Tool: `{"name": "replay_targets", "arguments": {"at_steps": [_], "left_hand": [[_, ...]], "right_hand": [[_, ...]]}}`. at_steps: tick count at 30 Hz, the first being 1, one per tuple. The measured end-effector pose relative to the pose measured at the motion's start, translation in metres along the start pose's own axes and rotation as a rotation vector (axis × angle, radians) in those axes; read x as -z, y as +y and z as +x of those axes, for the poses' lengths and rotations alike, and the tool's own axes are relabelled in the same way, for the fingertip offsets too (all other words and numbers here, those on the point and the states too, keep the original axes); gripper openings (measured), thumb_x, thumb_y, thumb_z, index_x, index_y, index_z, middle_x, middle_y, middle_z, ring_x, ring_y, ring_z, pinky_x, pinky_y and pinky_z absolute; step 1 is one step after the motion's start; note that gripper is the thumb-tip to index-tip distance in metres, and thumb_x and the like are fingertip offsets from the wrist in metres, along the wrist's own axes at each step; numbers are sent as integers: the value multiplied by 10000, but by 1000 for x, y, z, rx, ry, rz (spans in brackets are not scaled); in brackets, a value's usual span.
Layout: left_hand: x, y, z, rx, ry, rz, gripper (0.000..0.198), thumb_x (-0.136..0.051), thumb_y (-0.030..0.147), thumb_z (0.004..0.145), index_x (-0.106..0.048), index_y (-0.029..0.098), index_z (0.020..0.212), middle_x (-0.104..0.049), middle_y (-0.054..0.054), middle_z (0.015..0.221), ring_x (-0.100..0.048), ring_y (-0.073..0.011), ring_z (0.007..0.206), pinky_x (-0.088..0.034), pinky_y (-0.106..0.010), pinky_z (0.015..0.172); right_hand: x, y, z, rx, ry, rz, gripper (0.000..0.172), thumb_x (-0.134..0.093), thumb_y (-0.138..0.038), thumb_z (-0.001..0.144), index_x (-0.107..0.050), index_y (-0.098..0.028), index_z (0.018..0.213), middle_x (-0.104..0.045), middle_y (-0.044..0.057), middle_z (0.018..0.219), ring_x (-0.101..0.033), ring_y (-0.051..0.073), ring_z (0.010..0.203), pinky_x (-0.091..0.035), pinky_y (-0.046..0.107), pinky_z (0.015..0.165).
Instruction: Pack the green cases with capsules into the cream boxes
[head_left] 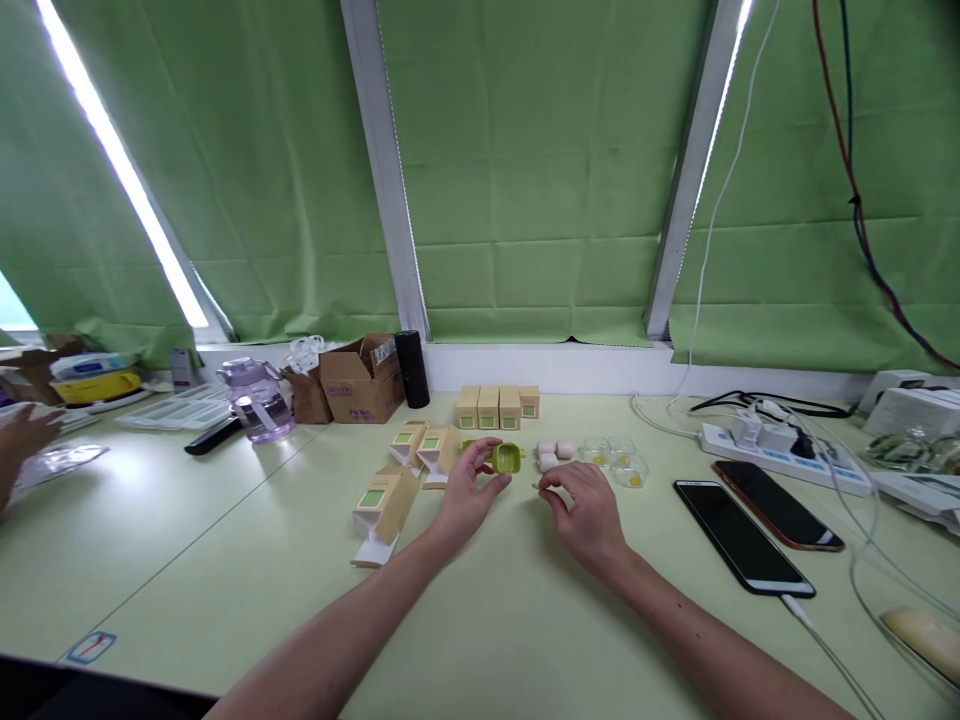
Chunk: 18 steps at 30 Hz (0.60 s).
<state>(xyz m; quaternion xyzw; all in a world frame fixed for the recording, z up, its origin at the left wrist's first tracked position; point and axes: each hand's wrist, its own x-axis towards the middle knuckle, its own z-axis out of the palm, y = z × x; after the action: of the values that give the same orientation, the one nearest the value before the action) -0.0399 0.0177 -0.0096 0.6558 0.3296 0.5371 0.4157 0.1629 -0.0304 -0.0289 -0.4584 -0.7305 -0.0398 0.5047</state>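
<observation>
My left hand (471,492) grips a small olive-green square cup (507,459), its hollow facing me. To the right, my right hand (586,510) pinches a tiny tan piece (537,487) too small to name. Just beyond it sit several pale pink, marshmallow-like pieces (547,462). Beside those are several clear round cups (630,471) with yellow spots inside. Left of my left hand lie opened tan paper boxes with green labels, the nearest box (384,500) with its white flap out. Closed tan boxes (488,408) stand in a row behind.
A brown carton (361,380), a black cylinder (412,370) and a lilac water jug (259,402) stand at the back left. Two phones (742,537) and a power strip (787,461) with cables lie at right. Another person's hand (22,445) shows at far left.
</observation>
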Motion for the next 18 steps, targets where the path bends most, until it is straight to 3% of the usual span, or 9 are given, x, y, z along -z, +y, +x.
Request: {"name": "replay_targets", "arguments": {"at_steps": [5,8,12,18], "left_hand": [[-2,4,-3,-19,-46,41,463,-771,235,813,-588,226,1238,-703,-114,1286,-659,-273,1211,-479,-380,960],[-3,6,-5,-29,-53,87,458,-762,218,812,-593,227,1238,-704,-112,1288,-652,-279,1226,-477,-391,963],[-4,5,-6,-34,-66,130,448,-764,198,804,-612,233,1225,-700,-110,1300,-657,-280,1224,-482,-401,967],[-6,1,-8,-33,-74,166,476,-783,156,781,-633,237,1225,-700,-98,1289,-663,-273,1207,-478,-416,1008]], "right_hand": [[4,-8,1,-127,11,344,181,-547,-266,989,-708,-251,1071,-736,69,1003,-666,223,898,-524,362,792],[6,-12,2,-211,3,498,208,-567,-343,993,-746,-246,1034,-734,85,1024,-670,226,913,-540,354,776],[4,-10,3,-453,14,649,287,-698,-472,904,-778,-219,1014,-755,106,1038,-682,241,911,-548,331,715],[3,-5,7,-689,52,856,472,-821,-623,730,-782,-181,891,-685,40,733,-540,139,597,-439,257,516]]}}
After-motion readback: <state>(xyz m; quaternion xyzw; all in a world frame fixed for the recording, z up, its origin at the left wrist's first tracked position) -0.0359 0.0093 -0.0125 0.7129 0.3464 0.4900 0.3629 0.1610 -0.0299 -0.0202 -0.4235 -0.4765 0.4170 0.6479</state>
